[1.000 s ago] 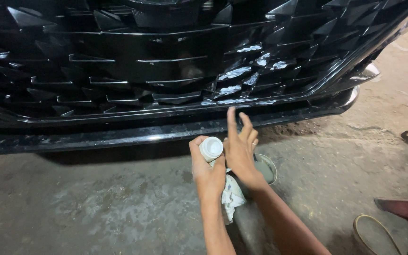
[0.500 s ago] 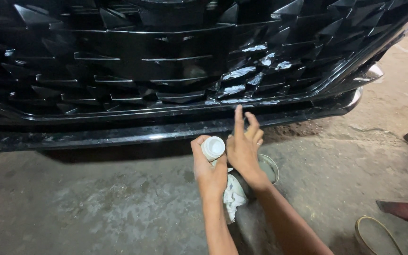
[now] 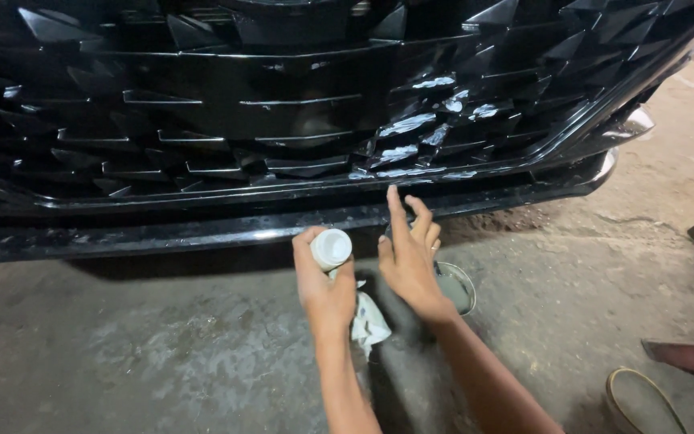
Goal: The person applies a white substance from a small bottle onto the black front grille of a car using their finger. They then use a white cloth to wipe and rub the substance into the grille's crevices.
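Down by the black car grille (image 3: 283, 120), the left hand (image 3: 324, 285) is wrapped around a small white round pot (image 3: 332, 248) and a white cloth (image 3: 367, 320), just under the grille's bottom edge. Beside it, the right hand (image 3: 408, 257) is open, one finger touching that edge. A round tin (image 3: 455, 285) sits on the floor (image 3: 122, 354) just below the grille.
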